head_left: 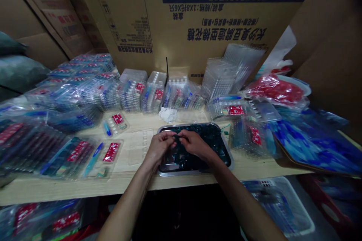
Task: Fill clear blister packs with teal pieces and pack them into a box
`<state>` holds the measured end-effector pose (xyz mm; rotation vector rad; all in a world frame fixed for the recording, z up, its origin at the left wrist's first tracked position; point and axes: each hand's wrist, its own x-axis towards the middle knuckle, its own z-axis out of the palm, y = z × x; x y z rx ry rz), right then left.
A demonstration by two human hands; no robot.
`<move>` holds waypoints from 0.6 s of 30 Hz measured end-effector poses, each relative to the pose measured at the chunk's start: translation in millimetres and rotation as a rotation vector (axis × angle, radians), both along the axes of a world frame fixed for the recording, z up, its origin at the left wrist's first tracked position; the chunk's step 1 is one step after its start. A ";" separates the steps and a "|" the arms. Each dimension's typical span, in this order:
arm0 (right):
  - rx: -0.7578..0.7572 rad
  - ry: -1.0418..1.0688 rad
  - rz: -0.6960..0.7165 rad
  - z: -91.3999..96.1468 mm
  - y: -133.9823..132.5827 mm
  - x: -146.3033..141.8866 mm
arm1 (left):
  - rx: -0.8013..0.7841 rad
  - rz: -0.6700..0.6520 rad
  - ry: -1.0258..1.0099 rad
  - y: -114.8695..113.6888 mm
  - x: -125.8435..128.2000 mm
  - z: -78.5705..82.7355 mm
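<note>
My left hand (160, 146) and my right hand (195, 144) meet above the left part of a metal tray (192, 173). Thumb and fingers of both are pinched together on a small dark green piece (177, 138), whose exact kind is too small to make out. A heap of shiny dark green pieces (209, 139) fills much of the tray beneath. Just left of my left hand lies a clear plastic tray (140, 148) with moulded hollows. Further left are two packs (97, 158), (115, 124), each with a blue pen-like item and a red patterned card.
Stacks of filled clear packs (68, 154) line the table's left and back. Nested clear trays (223, 75) stand before a big carton (181, 19). At right are more packs (251, 135), a red bag (277, 90) and a box of blue items (316, 143). A white basket (305, 214) sits below.
</note>
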<state>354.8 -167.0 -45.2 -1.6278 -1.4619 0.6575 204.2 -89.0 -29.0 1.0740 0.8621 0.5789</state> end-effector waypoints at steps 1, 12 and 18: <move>-0.010 0.011 0.030 1.6 -0.7 2.9 | -0.006 -0.033 0.004 0.3 -1.6 2.5; 0.061 0.055 -0.022 6.5 -7.6 -6.1 | 0.113 -0.011 -0.035 -9.5 4.0 3.1; 0.106 0.156 -0.063 8.4 -10.0 -8.4 | 0.066 -0.007 -0.071 -13.1 0.0 6.3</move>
